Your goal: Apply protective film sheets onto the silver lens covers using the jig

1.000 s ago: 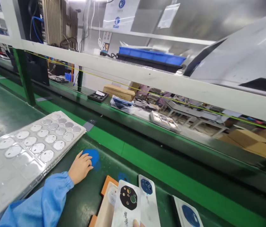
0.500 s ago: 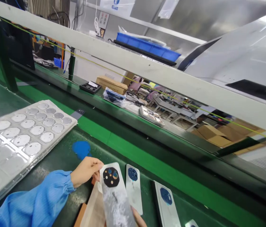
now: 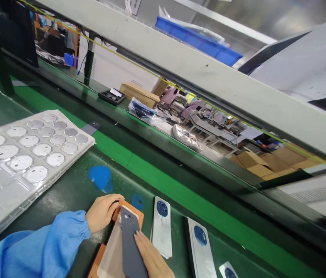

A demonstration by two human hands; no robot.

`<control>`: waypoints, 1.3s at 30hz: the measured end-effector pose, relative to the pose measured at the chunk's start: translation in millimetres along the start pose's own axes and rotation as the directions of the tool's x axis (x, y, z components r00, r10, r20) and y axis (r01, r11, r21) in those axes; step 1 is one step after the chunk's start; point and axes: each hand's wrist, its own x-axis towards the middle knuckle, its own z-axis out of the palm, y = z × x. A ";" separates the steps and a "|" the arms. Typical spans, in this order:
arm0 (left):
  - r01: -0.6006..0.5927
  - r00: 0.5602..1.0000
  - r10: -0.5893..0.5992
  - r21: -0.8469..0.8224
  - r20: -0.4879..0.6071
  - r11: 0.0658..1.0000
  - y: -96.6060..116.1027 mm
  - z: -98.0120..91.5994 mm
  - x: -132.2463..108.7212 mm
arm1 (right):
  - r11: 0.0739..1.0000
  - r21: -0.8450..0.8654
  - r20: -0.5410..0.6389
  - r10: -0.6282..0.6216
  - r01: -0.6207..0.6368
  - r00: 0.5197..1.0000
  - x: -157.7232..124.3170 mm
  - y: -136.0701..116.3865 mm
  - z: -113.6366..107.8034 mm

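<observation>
My left hand [image 3: 103,213], in a blue sleeve, rests with curled fingers on the top edge of an orange jig [image 3: 132,210]. A clear film sheet [image 3: 110,256] lies on the jig. My right hand [image 3: 152,256] presses its fingers on a dark grey plate [image 3: 130,243] with small holes near its top, tilted over the jig. Its thumb is hidden. To the right lie a stack of white-backed covers with blue round patches [image 3: 162,227] and a black-edged cover [image 3: 200,247]. Left of my left hand sits a white blister tray [image 3: 21,162] of round silver discs.
Blue stains [image 3: 99,177] mark the dark green bench [image 3: 64,193] beside my hands. A long white beam [image 3: 180,65] crosses behind the bench, and a partly hidden cover [image 3: 228,270] sits at the lower edge. Boxes and other workbenches lie beyond.
The plate has turned over, from its silver face with a black lens mask to a dark grey face, and now lies lower, over the jig. My left hand has let go of its top edge.
</observation>
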 end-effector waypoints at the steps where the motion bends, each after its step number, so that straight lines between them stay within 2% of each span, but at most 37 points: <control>1: -0.014 1.000 0.014 0.010 0.000 1.000 -2.9 2.1 -1.4 | 0.998 -0.041 0.032 -0.046 0.047 0.998 1.5 0.2 2.3; 4: -0.072 0.997 0.071 0.042 0.034 0.997 -5.7 8.8 -5.3 | 0.987 -0.128 0.092 -0.088 0.099 0.992 1.8 -0.4 7.5; 8: -0.110 0.987 0.097 0.102 0.129 0.989 -4.4 10.8 -7.9 | 0.983 -0.168 0.060 -0.069 0.078 0.996 -1.5 -2.8 10.4; 11: -0.124 0.985 0.106 0.134 0.135 0.983 -4.3 9.2 -7.5 | 0.988 -0.149 0.054 -0.043 0.050 0.998 -1.2 -4.1 9.0; 15: -0.189 0.972 0.158 0.178 0.172 0.966 -4.4 7.9 -4.5 | 0.974 -0.200 0.176 -0.073 0.108 0.982 6.1 -3.9 1.8; 17: -0.268 0.941 0.215 0.189 0.260 0.945 -4.2 6.8 -2.5 | 0.960 -0.223 0.243 -0.113 0.169 0.963 11.4 -2.8 -1.8; 19: -0.366 0.884 0.276 0.192 0.376 0.911 -3.9 4.9 -1.0 | 0.951 -0.215 0.289 -0.153 0.220 0.945 16.5 -1.7 -3.5; 21: -0.450 0.821 0.313 0.204 0.478 0.869 -3.6 2.4 -0.5 | 0.954 -0.194 0.301 -0.165 0.229 0.939 20.1 -1.8 -2.8; 23: -0.494 0.788 0.323 0.227 0.524 0.839 -3.0 0.4 -1.5 | 0.964 -0.168 0.287 -0.154 0.207 0.945 21.3 -3.8 -0.7; 27: -0.518 0.784 0.339 0.247 0.520 0.819 -2.0 0.1 -7.3 | 0.971 -0.166 0.242 -0.131 0.174 0.961 10.9 -12.6 5.5; 31: -0.535 0.787 0.355 0.269 0.505 0.801 -1.3 3.3 -12.7 | 0.947 -0.243 0.231 -0.155 0.211 0.961 -13.9 -25.3 16.3; 36: -0.524 0.801 0.360 0.271 0.478 0.807 0.8 8.5 -10.4 | 0.944 -0.324 0.171 -0.008 0.064 0.985 -33.1 -39.6 33.9; 39: -0.510 0.816 0.336 0.313 0.470 0.801 -3.2 3.5 -12.6 | 0.938 -0.347 0.121 0.036 0.008 0.992 -36.9 -45.5 43.4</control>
